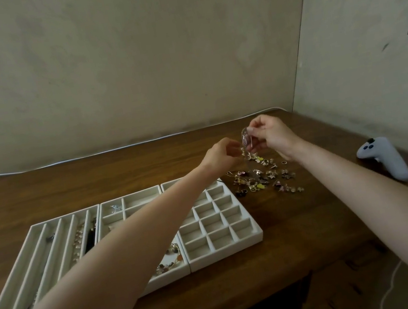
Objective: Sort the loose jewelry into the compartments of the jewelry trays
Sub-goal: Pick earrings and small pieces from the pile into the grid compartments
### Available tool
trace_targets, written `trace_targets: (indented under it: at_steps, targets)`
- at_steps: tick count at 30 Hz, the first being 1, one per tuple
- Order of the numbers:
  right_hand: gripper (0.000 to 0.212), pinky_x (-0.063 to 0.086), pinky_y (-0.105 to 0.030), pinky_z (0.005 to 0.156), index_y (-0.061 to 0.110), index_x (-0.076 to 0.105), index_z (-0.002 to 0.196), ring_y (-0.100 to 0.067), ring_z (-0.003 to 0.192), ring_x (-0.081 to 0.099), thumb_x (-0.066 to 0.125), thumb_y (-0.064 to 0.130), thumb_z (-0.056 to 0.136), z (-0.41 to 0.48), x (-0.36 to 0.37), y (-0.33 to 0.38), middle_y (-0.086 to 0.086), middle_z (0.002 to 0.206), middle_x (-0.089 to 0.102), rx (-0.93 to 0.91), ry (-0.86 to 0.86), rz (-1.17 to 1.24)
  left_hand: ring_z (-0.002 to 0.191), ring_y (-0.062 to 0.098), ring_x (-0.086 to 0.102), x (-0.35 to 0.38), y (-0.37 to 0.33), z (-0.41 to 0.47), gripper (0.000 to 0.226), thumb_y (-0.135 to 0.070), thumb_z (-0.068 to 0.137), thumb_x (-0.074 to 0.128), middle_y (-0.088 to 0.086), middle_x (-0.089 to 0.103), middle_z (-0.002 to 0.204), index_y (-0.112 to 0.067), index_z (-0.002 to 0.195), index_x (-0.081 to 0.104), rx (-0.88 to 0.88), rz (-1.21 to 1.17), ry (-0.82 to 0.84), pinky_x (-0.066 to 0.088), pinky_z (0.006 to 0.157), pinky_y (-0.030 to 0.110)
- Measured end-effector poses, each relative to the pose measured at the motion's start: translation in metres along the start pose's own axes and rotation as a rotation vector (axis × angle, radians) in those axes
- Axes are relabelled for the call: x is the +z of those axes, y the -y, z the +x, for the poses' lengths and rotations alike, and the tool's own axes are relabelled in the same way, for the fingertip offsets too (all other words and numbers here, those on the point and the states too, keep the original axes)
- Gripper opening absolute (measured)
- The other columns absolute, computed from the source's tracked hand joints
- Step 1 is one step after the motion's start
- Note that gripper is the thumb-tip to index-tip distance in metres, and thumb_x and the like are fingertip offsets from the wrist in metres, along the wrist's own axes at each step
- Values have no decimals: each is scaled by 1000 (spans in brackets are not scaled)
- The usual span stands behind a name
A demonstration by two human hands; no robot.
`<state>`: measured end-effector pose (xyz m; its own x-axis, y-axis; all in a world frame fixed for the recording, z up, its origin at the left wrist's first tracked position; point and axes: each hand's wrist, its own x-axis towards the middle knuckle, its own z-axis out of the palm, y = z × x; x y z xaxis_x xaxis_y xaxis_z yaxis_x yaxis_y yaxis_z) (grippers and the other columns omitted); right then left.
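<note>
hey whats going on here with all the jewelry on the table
A person is sorting jewelry at a wooden table. The right hand pinches the top of a dangling piece, and the left hand holds its lower end, just above the loose pile. Three white trays lie beside the pile. The long-slot tray and the middle tray already hold a few pieces. The visible compartments of the grid tray look empty.

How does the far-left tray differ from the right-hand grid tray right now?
The left tray has long narrow channels; the grid tray has small square cells. The left tray holds a few pieces; the grid tray's visible cells look empty. Both are pale and lie flat on the table.
</note>
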<state>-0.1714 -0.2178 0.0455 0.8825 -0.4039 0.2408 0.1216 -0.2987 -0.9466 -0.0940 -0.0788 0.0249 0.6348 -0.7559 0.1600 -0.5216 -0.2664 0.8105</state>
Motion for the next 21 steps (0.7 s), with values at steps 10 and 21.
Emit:
trace_targets:
  at_steps: [10, 21]
  targets:
    - [11, 57, -32, 61, 9, 43, 90, -24, 66, 67, 37, 10, 100, 5, 10, 29, -17, 82, 68, -103, 29, 311, 91, 24, 67, -1, -8, -3, 23, -14, 96, 47, 14, 67, 105, -2, 110, 61, -21, -218, 25, 56, 82, 37]
    - [11, 47, -23, 53, 11, 51, 85, -14, 56, 54, 49, 10, 96, 4, 1, 18, -6, 70, 58, -67, -116, 189, 79, 20, 69, -21, -7, -9, 33, -21, 101, 35, 14, 68, 96, 0, 113, 56, -36, -553, -28, 57, 72, 29]
